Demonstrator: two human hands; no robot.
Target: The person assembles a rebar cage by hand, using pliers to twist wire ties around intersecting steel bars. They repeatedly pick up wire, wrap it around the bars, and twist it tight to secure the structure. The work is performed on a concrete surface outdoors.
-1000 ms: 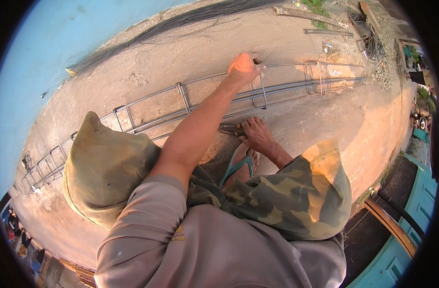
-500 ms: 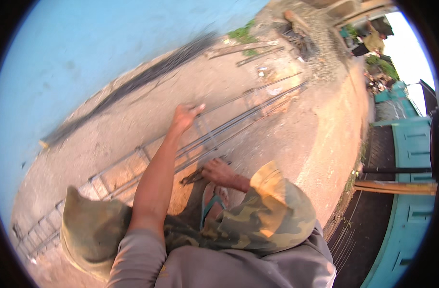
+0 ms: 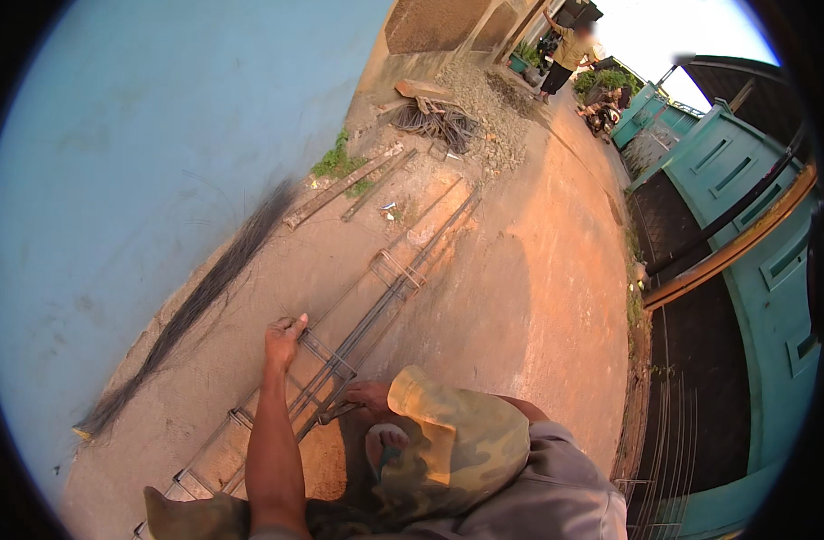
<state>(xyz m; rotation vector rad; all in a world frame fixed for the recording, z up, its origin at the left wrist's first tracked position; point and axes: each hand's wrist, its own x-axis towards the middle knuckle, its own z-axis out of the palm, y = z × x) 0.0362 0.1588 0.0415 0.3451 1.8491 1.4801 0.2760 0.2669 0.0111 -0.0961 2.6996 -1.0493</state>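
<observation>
The left hand (image 3: 283,340) has its grip clenched over the upper bar of the long rusty steel rebar cage (image 3: 358,324), which lies on the sandy concrete ground (image 3: 520,297) alongside the pale blue wall (image 3: 142,153). The right hand (image 3: 369,396) rests low against the cage's near side, seemingly grasping a small dark metal tool (image 3: 333,413), though the knee in camouflage trousers (image 3: 457,441) partly hides it. Beyond the cage's far end lie loose wooden planks (image 3: 340,189) and a bundle of bent rods (image 3: 439,117). Between the cage and the wall, a long dark bundle of thin wire (image 3: 196,306) stretches.
</observation>
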